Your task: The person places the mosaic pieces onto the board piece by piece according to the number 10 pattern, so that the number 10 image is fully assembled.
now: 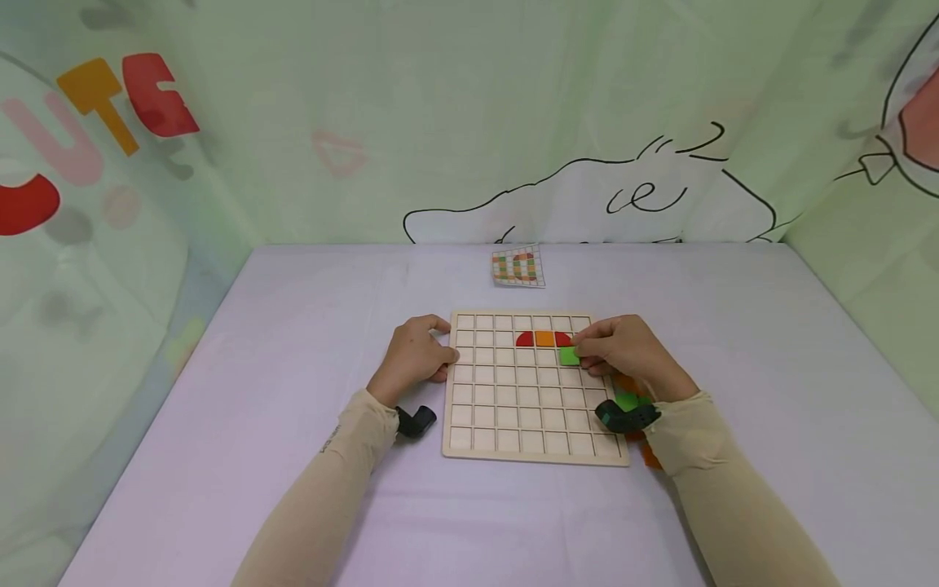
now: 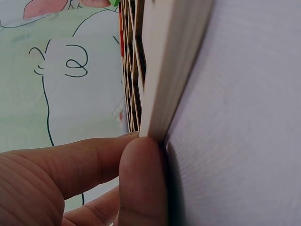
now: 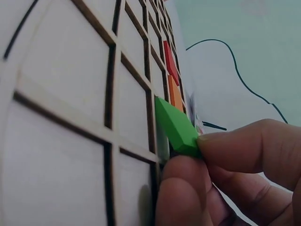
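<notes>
A wooden grid board (image 1: 506, 420) lies flat on the table. My left hand (image 1: 416, 352) holds its left edge, and the thumb (image 2: 143, 174) presses against the rim in the left wrist view. Over the board's upper right part, my right hand (image 1: 629, 350) pinches a green square tile (image 3: 181, 129) between thumb and forefinger. That tile is tilted, at a cell below the set pieces. One row above sit a red curved piece (image 1: 525, 339), an orange square tile (image 1: 544, 338) and another red curved piece (image 1: 562, 338), side by side.
Several loose orange and green tiles (image 1: 627, 401) lie by the board's right edge, partly hidden under my right wrist. Behind the board is a small card (image 1: 517, 267) printed with a coloured grid pattern. A printed cloth (image 1: 330, 122) hangs behind the table (image 1: 293, 326).
</notes>
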Demonstrator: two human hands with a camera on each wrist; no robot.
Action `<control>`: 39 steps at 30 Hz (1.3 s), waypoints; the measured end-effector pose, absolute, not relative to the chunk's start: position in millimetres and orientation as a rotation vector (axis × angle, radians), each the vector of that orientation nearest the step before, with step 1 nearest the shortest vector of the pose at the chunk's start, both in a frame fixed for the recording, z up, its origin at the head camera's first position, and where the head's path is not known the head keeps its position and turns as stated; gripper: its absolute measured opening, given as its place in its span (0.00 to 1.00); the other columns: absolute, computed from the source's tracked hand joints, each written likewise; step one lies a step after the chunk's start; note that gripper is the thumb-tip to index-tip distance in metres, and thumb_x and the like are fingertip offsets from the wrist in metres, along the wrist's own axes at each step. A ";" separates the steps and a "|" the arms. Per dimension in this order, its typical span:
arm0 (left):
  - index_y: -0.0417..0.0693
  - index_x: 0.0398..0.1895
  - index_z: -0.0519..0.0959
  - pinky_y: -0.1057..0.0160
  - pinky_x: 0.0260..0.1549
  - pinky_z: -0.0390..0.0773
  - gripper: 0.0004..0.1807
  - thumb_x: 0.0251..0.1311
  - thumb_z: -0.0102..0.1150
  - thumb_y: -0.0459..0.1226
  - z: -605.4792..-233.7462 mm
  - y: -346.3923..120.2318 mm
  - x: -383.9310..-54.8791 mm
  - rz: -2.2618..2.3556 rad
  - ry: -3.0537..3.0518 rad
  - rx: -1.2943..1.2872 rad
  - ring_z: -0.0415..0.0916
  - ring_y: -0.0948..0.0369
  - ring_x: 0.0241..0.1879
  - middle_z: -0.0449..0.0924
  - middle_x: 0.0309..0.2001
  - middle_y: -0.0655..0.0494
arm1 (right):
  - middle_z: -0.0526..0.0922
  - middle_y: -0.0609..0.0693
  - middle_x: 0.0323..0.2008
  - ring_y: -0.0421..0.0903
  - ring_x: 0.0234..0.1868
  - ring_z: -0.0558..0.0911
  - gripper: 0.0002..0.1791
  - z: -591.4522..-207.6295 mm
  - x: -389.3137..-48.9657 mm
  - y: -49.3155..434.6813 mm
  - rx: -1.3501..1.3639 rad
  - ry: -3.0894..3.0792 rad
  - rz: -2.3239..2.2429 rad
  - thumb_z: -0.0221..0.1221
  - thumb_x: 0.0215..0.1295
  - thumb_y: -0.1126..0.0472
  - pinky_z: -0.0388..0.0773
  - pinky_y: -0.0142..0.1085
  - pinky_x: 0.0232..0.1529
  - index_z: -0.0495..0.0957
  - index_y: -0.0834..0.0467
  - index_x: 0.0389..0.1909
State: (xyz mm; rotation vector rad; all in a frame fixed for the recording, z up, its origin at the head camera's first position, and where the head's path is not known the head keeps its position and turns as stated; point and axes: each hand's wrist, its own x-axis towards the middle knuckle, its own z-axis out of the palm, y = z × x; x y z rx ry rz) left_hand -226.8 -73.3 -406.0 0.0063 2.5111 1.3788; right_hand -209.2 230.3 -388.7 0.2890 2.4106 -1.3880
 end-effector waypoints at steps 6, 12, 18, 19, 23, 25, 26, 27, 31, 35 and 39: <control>0.39 0.60 0.79 0.66 0.22 0.84 0.23 0.59 0.70 0.28 -405.7 -73.6 -226.4 1.381 2.515 0.007 0.79 0.65 0.16 0.83 0.26 0.50 | 0.85 0.52 0.33 0.44 0.31 0.82 0.16 -391.7 -210.6 230.7 0.269 2.415 -1.401 0.65 0.71 0.62 0.86 0.32 0.34 0.82 0.69 0.53; 0.38 0.60 0.79 0.66 0.22 0.84 0.24 0.60 0.69 0.28 -405.9 -73.1 -226.8 1.377 2.517 0.010 0.79 0.65 0.16 0.83 0.26 0.49 | 0.84 0.52 0.34 0.45 0.32 0.82 0.15 -393.2 -208.5 231.9 0.277 2.415 -1.430 0.64 0.71 0.63 0.86 0.32 0.35 0.81 0.68 0.53; 0.39 0.61 0.78 0.66 0.22 0.84 0.24 0.60 0.70 0.29 -407.0 -73.6 -226.5 1.366 2.515 0.008 0.79 0.65 0.16 0.83 0.26 0.50 | 0.85 0.52 0.34 0.43 0.29 0.82 0.18 -388.8 -205.2 241.4 0.256 2.416 -1.539 0.63 0.71 0.62 0.86 0.33 0.34 0.80 0.69 0.55; 0.39 0.61 0.78 0.66 0.22 0.84 0.24 0.60 0.70 0.29 -407.0 -73.7 -226.3 1.366 2.516 0.009 0.79 0.65 0.16 0.83 0.26 0.50 | 0.85 0.52 0.34 0.43 0.29 0.82 0.18 -387.4 -204.6 244.8 0.255 2.433 -1.556 0.63 0.72 0.61 0.86 0.33 0.34 0.80 0.69 0.55; 0.38 0.61 0.78 0.67 0.21 0.83 0.25 0.59 0.70 0.28 -406.4 -73.7 -226.3 1.366 2.523 0.018 0.79 0.65 0.16 0.83 0.26 0.50 | 0.87 0.53 0.39 0.43 0.33 0.83 0.19 -382.2 -202.5 262.1 0.296 2.569 -1.496 0.61 0.73 0.58 0.85 0.33 0.35 0.81 0.67 0.56; 0.38 0.61 0.78 0.67 0.21 0.83 0.25 0.59 0.70 0.28 -406.0 -73.9 -226.4 1.363 2.526 0.019 0.79 0.65 0.16 0.84 0.26 0.50 | 0.87 0.55 0.42 0.45 0.37 0.82 0.20 -381.5 -202.6 271.0 0.337 2.641 -1.405 0.61 0.74 0.55 0.83 0.33 0.35 0.81 0.66 0.57; 0.39 0.61 0.78 0.67 0.22 0.83 0.25 0.59 0.70 0.28 -406.1 -73.9 -226.6 1.361 2.527 0.018 0.79 0.65 0.16 0.84 0.26 0.50 | 0.86 0.56 0.45 0.47 0.38 0.81 0.21 -381.3 -202.9 275.0 0.360 2.664 -1.352 0.61 0.74 0.53 0.82 0.33 0.36 0.81 0.65 0.57; 0.39 0.61 0.78 0.67 0.22 0.83 0.25 0.59 0.70 0.29 -406.1 -74.0 -226.7 1.360 2.527 0.015 0.79 0.65 0.16 0.84 0.26 0.50 | 0.85 0.58 0.47 0.49 0.40 0.80 0.22 -381.3 -203.2 278.9 0.374 2.678 -1.304 0.61 0.73 0.53 0.81 0.34 0.37 0.80 0.65 0.57; 0.39 0.61 0.78 0.67 0.21 0.83 0.25 0.59 0.70 0.28 -407.1 -74.1 -227.3 1.359 2.527 0.003 0.79 0.65 0.16 0.83 0.26 0.50 | 0.77 0.64 0.57 0.54 0.45 0.74 0.25 -382.5 -204.4 290.1 0.404 2.690 -1.134 0.63 0.70 0.51 0.75 0.38 0.39 0.79 0.67 0.58; 0.39 0.60 0.78 0.67 0.21 0.83 0.25 0.59 0.70 0.28 -407.3 -73.7 -227.4 1.370 2.524 0.003 0.79 0.65 0.15 0.83 0.26 0.50 | 0.75 0.65 0.56 0.54 0.44 0.73 0.25 -384.2 -204.4 298.2 0.381 2.668 -1.057 0.63 0.69 0.53 0.74 0.38 0.38 0.78 0.68 0.58; 0.39 0.60 0.79 0.66 0.21 0.83 0.24 0.59 0.69 0.28 -407.0 -72.8 -227.4 1.375 2.523 0.010 0.79 0.65 0.16 0.83 0.26 0.49 | 0.78 0.60 0.47 0.52 0.40 0.76 0.25 -386.4 -202.5 307.2 0.359 2.636 -1.022 0.63 0.70 0.54 0.75 0.37 0.38 0.77 0.68 0.59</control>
